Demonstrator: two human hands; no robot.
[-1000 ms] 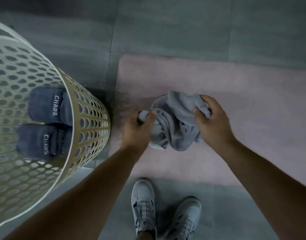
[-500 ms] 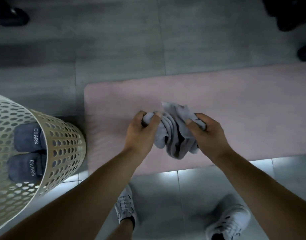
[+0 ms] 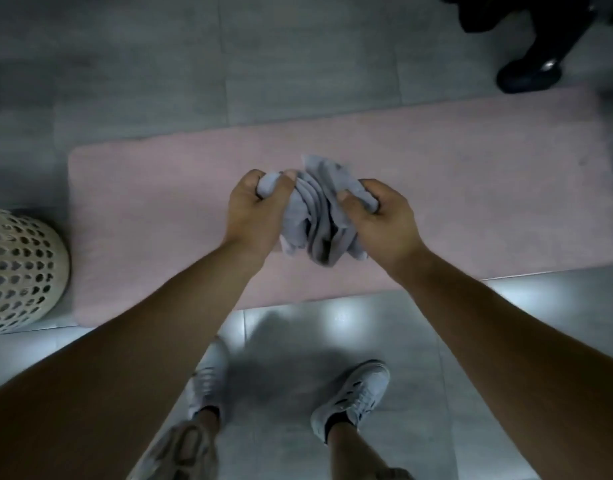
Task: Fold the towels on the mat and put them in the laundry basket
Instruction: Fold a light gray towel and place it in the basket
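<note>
A crumpled grey towel [image 3: 317,216] hangs bunched between my two hands above the middle of the pink mat [image 3: 152,209]. My left hand [image 3: 255,211] grips one end of the towel with fingers and thumb curled round it. My right hand [image 3: 379,220] pinches the other end. The cream perforated laundry basket [image 3: 19,268] shows only partly at the left edge, beside the mat's left end; its inside is out of view.
Grey floor tiles surround the mat. My two white sneakers [image 3: 352,398] stand on the glossy tiles in front of the mat. Another person's black shoe [image 3: 527,76] stands at the top right, just beyond the mat's far corner.
The view has shifted right and back, so the basket slid to the left edge and its dark folded towels left the view. Both hands kept their hold on the towel.
</note>
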